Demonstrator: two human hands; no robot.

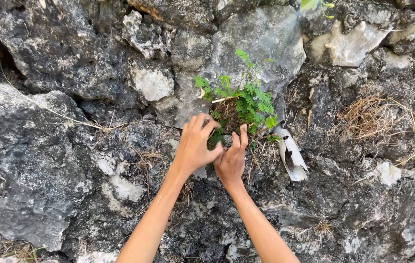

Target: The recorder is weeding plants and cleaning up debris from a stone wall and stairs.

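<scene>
Wall: rough grey rock wall (pixel 46 146).
Hands: left hand (pixel 195 146), right hand (pixel 231 160), fingers closed around fern (pixel 246 102) base at 12 o'clock.
Progress: fern still rooted; scrap (pixel 290 153) untouched at 3 o'clock.

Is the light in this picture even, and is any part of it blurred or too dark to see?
Head view: soft, even daylight, no glare; the left hand, right hand and green plant are sharp. The rock wall is clear too, though its crevices at the upper left fall into deep shadow. A leaf at the top edge is blurred. The pale curled scrap looks bright but not washed out.
</scene>
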